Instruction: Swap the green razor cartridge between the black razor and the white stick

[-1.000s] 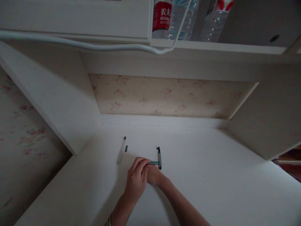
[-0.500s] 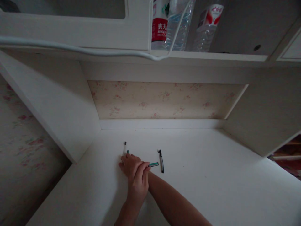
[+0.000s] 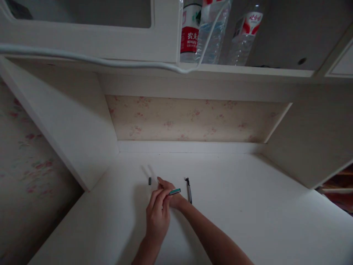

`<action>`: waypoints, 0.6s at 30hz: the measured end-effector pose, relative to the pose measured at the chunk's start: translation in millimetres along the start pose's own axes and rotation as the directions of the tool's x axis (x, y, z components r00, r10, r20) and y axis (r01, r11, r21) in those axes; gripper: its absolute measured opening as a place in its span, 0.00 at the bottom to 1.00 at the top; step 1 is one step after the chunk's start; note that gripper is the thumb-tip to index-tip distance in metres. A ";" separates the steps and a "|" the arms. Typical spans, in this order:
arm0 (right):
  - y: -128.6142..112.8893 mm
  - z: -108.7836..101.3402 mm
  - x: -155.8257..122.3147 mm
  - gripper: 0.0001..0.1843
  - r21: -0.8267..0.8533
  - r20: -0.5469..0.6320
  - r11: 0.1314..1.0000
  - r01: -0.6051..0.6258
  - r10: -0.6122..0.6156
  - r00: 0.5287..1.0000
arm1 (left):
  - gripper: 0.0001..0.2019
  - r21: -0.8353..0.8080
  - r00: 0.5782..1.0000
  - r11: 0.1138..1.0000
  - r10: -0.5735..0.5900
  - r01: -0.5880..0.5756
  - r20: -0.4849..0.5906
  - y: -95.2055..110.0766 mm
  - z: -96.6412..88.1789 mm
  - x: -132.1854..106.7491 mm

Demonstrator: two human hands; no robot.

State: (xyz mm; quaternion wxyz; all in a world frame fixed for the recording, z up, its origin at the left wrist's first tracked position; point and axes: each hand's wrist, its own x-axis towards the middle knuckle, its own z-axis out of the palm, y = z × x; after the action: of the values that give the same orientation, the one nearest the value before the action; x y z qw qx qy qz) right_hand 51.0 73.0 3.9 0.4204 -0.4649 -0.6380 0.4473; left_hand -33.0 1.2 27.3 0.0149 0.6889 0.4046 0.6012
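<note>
My left hand (image 3: 157,217) is over a white desk (image 3: 248,206) and pinches a short teal pen piece (image 3: 175,191) between its fingertips. My right hand (image 3: 176,201) lies crossed under it, partly hidden, with fingers closed on a thin white pen tube (image 3: 152,173). The tube is raised off the desk toward the left and smeared by motion. A small dark teal piece (image 3: 149,180) lies on the desk just left of the hands. A black pen part with a clip (image 3: 188,188) lies just right of them.
White side panels (image 3: 68,121) wall in the desk on the left and right, with floral wallpaper (image 3: 193,119) at the back. A shelf (image 3: 248,70) overhead carries three water bottles (image 3: 190,33), and a white cable (image 3: 110,62) runs along its front edge.
My right hand reached left under my left hand, took hold of the white pen tube that lay on the desk, and lifted it. The left hand kept hold of the teal piece.
</note>
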 end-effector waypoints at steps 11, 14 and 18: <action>8.3 -56.7 -126.6 0.22 0.647 -0.067 0.735 -0.202 0.319 0.945 | 0.08 0.100 0.999 0.995 0.004 -0.008 0.039 -5.2 2.8 -3.2; 9.2 -52.5 -132.0 0.30 0.568 -0.083 0.805 -0.173 0.265 0.961 | 0.08 0.123 0.998 0.992 0.019 -0.026 0.059 -5.6 4.4 -6.0; 10.5 -42.4 -134.6 0.30 0.387 0.022 0.911 -0.140 0.143 0.990 | 0.07 0.145 0.998 0.988 0.050 -0.054 0.035 -5.3 5.5 -8.4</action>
State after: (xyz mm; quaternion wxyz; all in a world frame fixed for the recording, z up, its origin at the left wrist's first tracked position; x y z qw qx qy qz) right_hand 122.5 -48.0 -12.0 0.4728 -0.4191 -0.5002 0.5921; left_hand -30.8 2.5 16.3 -0.0446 0.7078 0.4291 0.5594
